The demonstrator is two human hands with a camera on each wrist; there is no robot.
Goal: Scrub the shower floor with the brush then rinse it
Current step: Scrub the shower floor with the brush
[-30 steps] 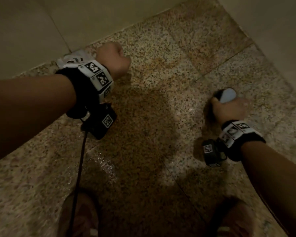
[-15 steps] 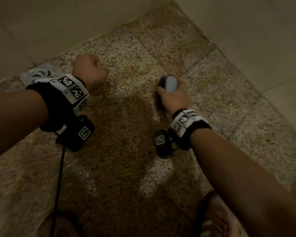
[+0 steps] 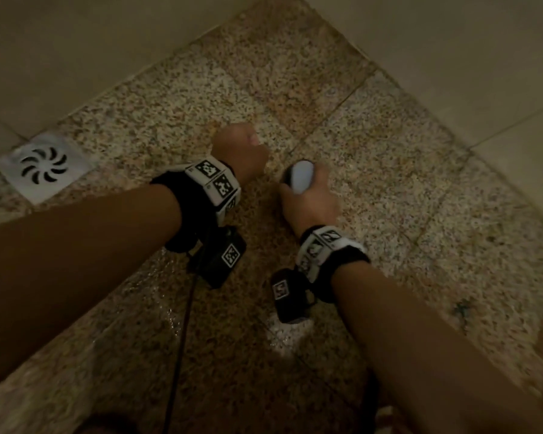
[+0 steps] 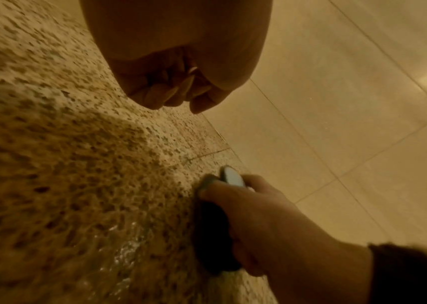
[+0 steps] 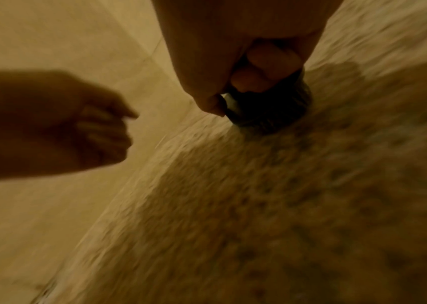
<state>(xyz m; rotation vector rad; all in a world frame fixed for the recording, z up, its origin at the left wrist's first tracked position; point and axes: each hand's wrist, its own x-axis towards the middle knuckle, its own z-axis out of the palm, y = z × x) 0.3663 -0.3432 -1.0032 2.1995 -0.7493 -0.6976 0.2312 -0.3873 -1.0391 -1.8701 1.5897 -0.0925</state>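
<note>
right hand [image 3: 311, 202]: grips brush [image 3: 298, 177], pressed on floor [image 3: 389, 189]
left hand [image 3: 240, 151]: empty fist, just left of brush
drain [image 3: 43, 166]: far left of brush

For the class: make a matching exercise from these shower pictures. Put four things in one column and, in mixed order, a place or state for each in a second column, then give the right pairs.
Column one:
1. brush
2. left hand
3. floor drain
4. shower floor

Column two:
A. curled into a fist, holding nothing
B. speckled stone tiles, wet and shiny in patches
C. gripped by the right hand, pressed down on the tiles
D. white square with a swirl of slots, beside the wall on the left

Pairs: 1-C, 2-A, 3-D, 4-B
</note>
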